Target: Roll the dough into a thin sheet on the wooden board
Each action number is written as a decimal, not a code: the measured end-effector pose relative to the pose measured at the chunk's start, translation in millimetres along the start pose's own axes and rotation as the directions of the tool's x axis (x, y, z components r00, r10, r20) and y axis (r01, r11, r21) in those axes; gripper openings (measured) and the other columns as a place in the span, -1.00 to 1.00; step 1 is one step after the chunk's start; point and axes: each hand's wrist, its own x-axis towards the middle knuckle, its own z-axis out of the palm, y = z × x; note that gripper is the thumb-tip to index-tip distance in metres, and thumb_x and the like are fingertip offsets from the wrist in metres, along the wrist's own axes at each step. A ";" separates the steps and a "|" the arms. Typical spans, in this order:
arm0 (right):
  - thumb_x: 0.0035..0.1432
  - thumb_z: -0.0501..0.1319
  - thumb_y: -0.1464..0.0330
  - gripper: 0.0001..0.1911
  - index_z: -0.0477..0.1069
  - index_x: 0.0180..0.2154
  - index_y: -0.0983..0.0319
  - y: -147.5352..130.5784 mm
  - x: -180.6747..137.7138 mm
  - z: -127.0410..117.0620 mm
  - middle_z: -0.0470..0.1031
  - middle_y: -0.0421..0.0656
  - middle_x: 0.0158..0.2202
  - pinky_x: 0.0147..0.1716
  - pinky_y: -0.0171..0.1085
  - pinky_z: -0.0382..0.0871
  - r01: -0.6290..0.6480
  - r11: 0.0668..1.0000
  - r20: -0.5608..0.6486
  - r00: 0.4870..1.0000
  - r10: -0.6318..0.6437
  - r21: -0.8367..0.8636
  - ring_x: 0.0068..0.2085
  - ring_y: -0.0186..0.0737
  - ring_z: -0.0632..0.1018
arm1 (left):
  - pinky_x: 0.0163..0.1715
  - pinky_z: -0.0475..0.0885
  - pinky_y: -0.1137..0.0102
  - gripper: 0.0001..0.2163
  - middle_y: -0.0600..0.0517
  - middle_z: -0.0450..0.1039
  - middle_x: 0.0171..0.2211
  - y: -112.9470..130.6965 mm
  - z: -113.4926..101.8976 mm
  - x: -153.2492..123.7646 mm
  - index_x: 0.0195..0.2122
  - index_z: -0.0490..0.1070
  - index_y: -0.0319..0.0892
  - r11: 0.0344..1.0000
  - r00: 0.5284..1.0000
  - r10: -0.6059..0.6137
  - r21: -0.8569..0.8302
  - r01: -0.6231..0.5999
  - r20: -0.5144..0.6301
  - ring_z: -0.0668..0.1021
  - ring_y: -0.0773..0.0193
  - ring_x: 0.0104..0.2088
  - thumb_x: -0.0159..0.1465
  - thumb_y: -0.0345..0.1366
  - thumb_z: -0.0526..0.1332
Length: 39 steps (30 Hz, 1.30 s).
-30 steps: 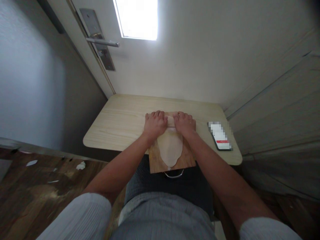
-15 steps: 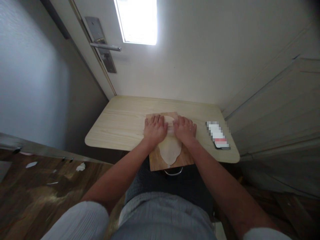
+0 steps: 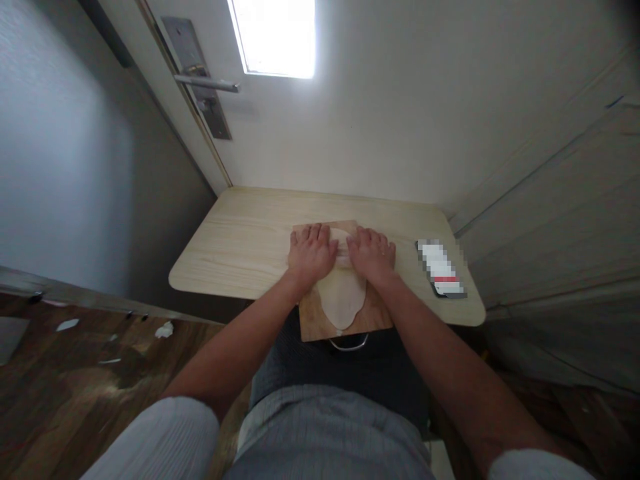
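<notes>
A flat oval sheet of pale dough [image 3: 341, 298] lies on a wooden board [image 3: 311, 321] at the near edge of a light wooden table [image 3: 240, 247]. Across the far end of the dough rests a pale rolling pin [image 3: 343, 251], of which only a short piece shows between my hands. My left hand [image 3: 310, 255] lies palm down on the pin's left part, fingers stretched forward. My right hand [image 3: 373, 255] presses on the right part the same way. The two hands are almost touching.
A phone [image 3: 443, 270] lies on the table to the right of the board. A metal loop handle [image 3: 349, 346] hangs off the board's near edge over my lap. A door with a lever handle [image 3: 206, 84] stands at the far left. Paper scraps litter the wooden floor [image 3: 75, 373].
My hands and the pin drew back a little toward me over the dough, then moved slightly forward again. The dough and board stay in place.
</notes>
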 end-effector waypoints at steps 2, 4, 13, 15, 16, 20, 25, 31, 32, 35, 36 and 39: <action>0.43 -0.09 0.08 -0.43 0.27 0.30 0.18 -0.2 5.9 -0.6 0.35 0.06 0.30 0.17 0.15 0.16 -0.007 1.000 0.021 1.000 0.007 0.007 0.24 0.16 0.34 | 0.31 0.05 -0.09 -0.53 -0.12 0.24 0.36 -1.7 -0.5 4.4 0.32 0.21 -0.07 1.000 1.000 0.020 -0.008 -0.020 -0.002 0.25 -0.04 0.34 0.50 -0.06 -0.18; 0.43 -0.10 0.07 -0.43 0.26 0.31 0.17 -0.4 10.8 -1.4 0.34 0.06 0.30 0.18 0.17 0.17 -0.015 1.000 0.044 0.999 0.015 0.018 0.25 0.17 0.33 | 0.29 0.07 -0.09 -0.54 -0.14 0.28 0.33 -2.8 -1.1 8.6 0.31 0.22 -0.08 0.999 0.999 0.041 -0.014 -0.041 -0.002 0.27 -0.05 0.31 0.50 -0.07 -0.18; 0.43 -0.09 0.12 -0.49 0.32 0.26 0.13 -1.4 26.6 -4.1 0.38 0.03 0.27 0.15 0.15 0.23 -0.008 1.000 0.086 0.996 0.007 0.016 0.20 0.13 0.38 | 0.20 0.15 -0.04 -0.59 -0.15 0.45 0.14 -5.2 -0.8 21.6 0.14 0.35 -0.08 0.999 0.998 0.051 -0.008 -0.052 -0.023 0.42 -0.04 0.16 0.50 -0.05 -0.15; 0.43 -0.08 0.13 -0.50 0.33 0.25 0.12 -2.3 29.5 -6.1 0.39 0.03 0.25 0.14 0.15 0.24 -0.004 1.000 0.100 0.995 0.003 0.019 0.20 0.14 0.39 | 0.21 0.16 -0.06 -0.60 -0.15 0.45 0.14 -6.4 0.7 24.6 0.14 0.34 -0.08 0.999 0.999 0.048 -0.018 -0.049 -0.025 0.42 -0.04 0.17 0.50 -0.05 -0.15; 0.43 -0.07 0.13 -0.50 0.34 0.24 0.12 -2.8 31.0 -7.3 0.40 0.03 0.25 0.13 0.14 0.25 -0.001 1.000 0.104 0.995 -0.001 0.017 0.19 0.14 0.39 | 0.21 0.16 -0.07 -0.60 -0.15 0.46 0.14 -7.1 1.5 26.3 0.13 0.35 -0.09 0.999 0.999 0.047 -0.024 -0.047 -0.021 0.42 -0.04 0.18 0.50 -0.05 -0.15; 0.44 -0.09 0.14 -0.52 0.37 0.20 0.13 -4.3 37.3 -9.9 0.42 0.05 0.21 0.10 0.13 0.27 0.020 1.000 0.110 0.994 -0.020 0.000 0.16 0.14 0.41 | 0.24 0.12 -0.08 -0.58 -0.17 0.48 0.13 -9.3 3.4 33.8 0.17 0.33 -0.11 0.999 1.000 0.030 -0.039 -0.030 0.001 0.44 -0.04 0.17 0.51 -0.05 -0.16; 0.44 -0.09 0.16 -0.52 0.39 0.19 0.18 -5.3 47.2 -6.8 0.43 0.08 0.21 0.11 0.11 0.26 0.003 1.000 0.098 0.995 -0.003 0.003 0.17 0.12 0.41 | 0.20 0.15 -0.03 -0.56 -0.16 0.53 0.05 -10.8 3.6 43.1 0.14 0.37 -0.13 1.000 1.000 0.006 -0.022 -0.006 -0.005 0.48 -0.05 0.10 0.51 -0.05 -0.16; 0.45 -0.09 0.15 -0.50 0.44 0.14 0.25 -7.0 59.9 -2.9 0.48 0.12 0.16 0.10 0.09 0.27 -0.021 1.000 0.071 0.997 0.019 0.021 0.15 0.14 0.44 | 0.08 0.26 0.05 -0.57 -0.17 0.53 -0.01 -13.1 3.7 53.2 0.01 0.43 -0.13 1.000 1.000 0.021 -0.013 -0.021 -0.001 0.50 -0.04 0.04 0.51 -0.07 -0.18; 0.45 -0.09 0.15 -0.50 0.45 0.12 0.26 -7.4 61.6 -3.1 0.48 0.13 0.14 0.10 0.09 0.27 -0.025 1.000 0.074 0.997 0.024 0.018 0.14 0.14 0.45 | 0.06 0.27 0.06 -0.56 -0.18 0.53 -0.01 -13.5 4.0 54.9 0.00 0.43 -0.14 1.000 1.000 0.016 -0.016 -0.016 0.001 0.50 -0.04 0.04 0.51 -0.07 -0.18; 0.45 -0.09 0.13 -0.49 0.46 0.10 0.27 -8.5 65.9 -4.4 0.50 0.14 0.12 0.09 0.10 0.27 -0.028 1.000 0.095 0.995 0.028 0.003 0.13 0.15 0.46 | 0.02 0.29 0.07 -0.56 -0.19 0.53 -0.03 -14.5 5.6 60.7 -0.02 0.43 -0.17 1.000 1.000 -0.013 -0.025 0.013 0.001 0.50 -0.05 0.04 0.51 -0.06 -0.18; 0.45 -0.09 0.13 -0.49 0.47 0.09 0.28 -8.9 67.1 -5.0 0.50 0.15 0.11 0.09 0.10 0.28 -0.027 1.000 0.107 0.994 0.027 -0.002 0.13 0.16 0.46 | 0.02 0.29 0.07 -0.56 -0.19 0.53 -0.03 -14.8 6.3 62.9 -0.02 0.43 -0.17 1.000 1.000 -0.019 -0.025 0.019 0.002 0.50 -0.05 0.03 0.51 -0.06 -0.17; 0.45 -0.09 0.13 -0.48 0.48 0.06 0.30 -9.8 70.5 -5.8 0.50 0.16 0.09 0.07 0.12 0.29 -0.023 1.000 0.137 0.990 0.025 -0.016 0.11 0.19 0.47 | 0.02 0.29 0.07 -0.57 -0.18 0.54 -0.03 -15.6 8.2 69.5 -0.03 0.44 -0.16 0.999 0.999 -0.027 -0.020 0.027 0.018 0.50 -0.04 0.04 0.51 -0.07 -0.16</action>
